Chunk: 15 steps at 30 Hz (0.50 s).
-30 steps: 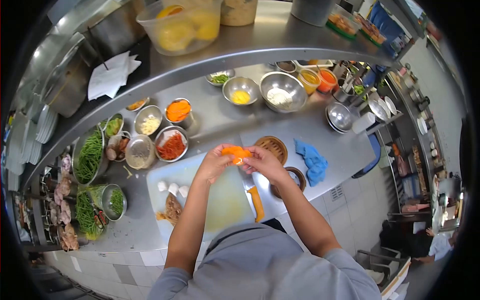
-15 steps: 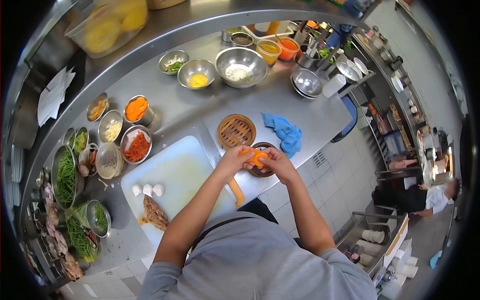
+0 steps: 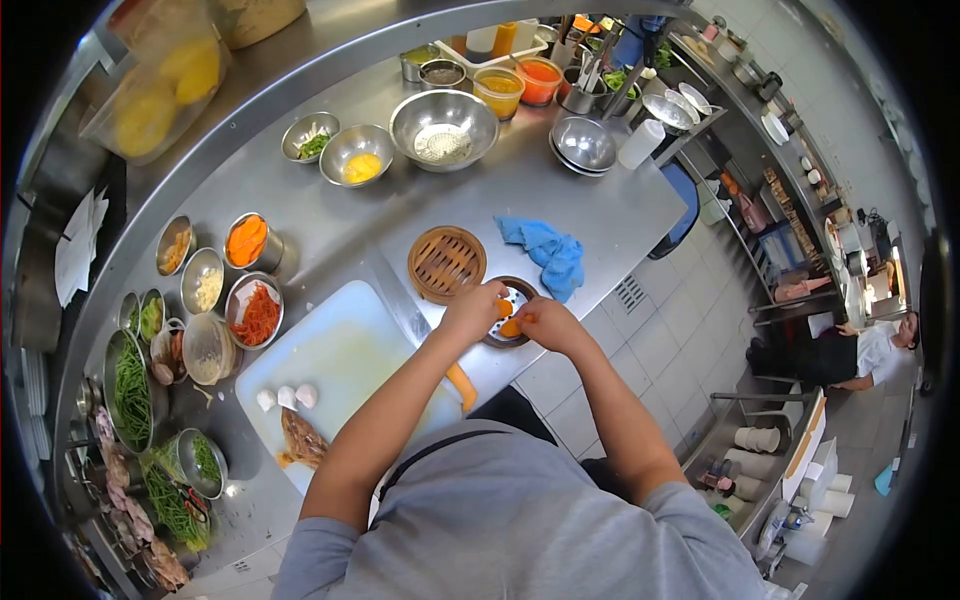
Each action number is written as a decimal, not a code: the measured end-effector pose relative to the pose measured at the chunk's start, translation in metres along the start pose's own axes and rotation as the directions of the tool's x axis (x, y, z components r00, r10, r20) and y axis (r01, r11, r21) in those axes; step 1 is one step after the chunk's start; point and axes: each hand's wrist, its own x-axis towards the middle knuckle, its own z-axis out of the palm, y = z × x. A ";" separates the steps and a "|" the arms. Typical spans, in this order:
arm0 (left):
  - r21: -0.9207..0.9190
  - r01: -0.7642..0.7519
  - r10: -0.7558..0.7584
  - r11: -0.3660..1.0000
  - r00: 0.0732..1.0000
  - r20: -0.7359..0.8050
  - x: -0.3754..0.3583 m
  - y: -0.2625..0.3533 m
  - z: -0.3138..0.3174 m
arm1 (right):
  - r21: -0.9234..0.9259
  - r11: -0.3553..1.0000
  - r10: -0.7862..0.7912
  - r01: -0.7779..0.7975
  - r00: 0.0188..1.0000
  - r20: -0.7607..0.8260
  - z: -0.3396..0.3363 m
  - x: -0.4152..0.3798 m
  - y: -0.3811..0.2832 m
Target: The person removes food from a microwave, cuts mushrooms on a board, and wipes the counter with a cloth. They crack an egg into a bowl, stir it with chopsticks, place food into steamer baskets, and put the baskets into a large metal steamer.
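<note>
White cutting board [image 3: 350, 350] at left; against its right edge lies the knife [image 3: 460, 386], handle toward the person. Next, a slatted bamboo lid [image 3: 447, 265]. Left hand [image 3: 474, 312], fingers curled nearly together, meets orange pieces [image 3: 511, 328] inside the round basket [image 3: 508, 343]; right hand [image 3: 550, 325] likewise, partly covering them. Pinched or loose, and their long axis, I cannot tell. Blue cloth [image 3: 548, 255] beyond.
</note>
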 end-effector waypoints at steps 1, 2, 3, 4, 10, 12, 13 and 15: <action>0.191 -0.027 0.014 0.981 0.997 0.072 0.003 0.002 -0.001 | -0.149 0.988 -0.025 0.030 0.999 0.032 0.006 0.005 0.001; 0.190 -0.025 0.012 0.981 0.998 0.065 0.004 0.004 -0.002 | -0.296 0.953 -0.048 0.065 0.997 0.065 0.011 0.010 0.001; 0.285 -0.087 0.065 0.955 0.994 0.086 0.007 0.000 0.001 | -0.299 0.953 0.067 -0.043 0.995 0.070 0.005 0.010 -0.017; 0.376 -0.150 0.116 0.915 0.987 0.112 0.008 0.000 0.001 | -0.303 0.952 0.063 -0.039 0.995 0.071 -0.001 0.008 -0.022; 0.414 -0.211 0.255 0.886 0.966 -0.053 -0.015 0.008 -0.003 | 0.367 0.854 0.333 -0.368 0.930 0.157 -0.034 0.001 -0.014; 0.509 -0.225 0.279 0.831 0.960 -0.032 -0.019 0.004 -0.001 | 0.708 0.640 0.203 -0.297 0.955 0.216 -0.034 -0.001 -0.009; 0.600 -0.240 0.302 0.763 0.953 -0.003 -0.020 0.002 0.000 | 0.705 0.645 0.199 -0.295 0.955 0.218 -0.034 0.001 -0.008; 0.612 -0.210 0.265 0.762 0.964 0.001 -0.023 0.001 0.004 | 0.489 0.832 0.233 -0.261 0.965 0.119 -0.032 0.005 -0.006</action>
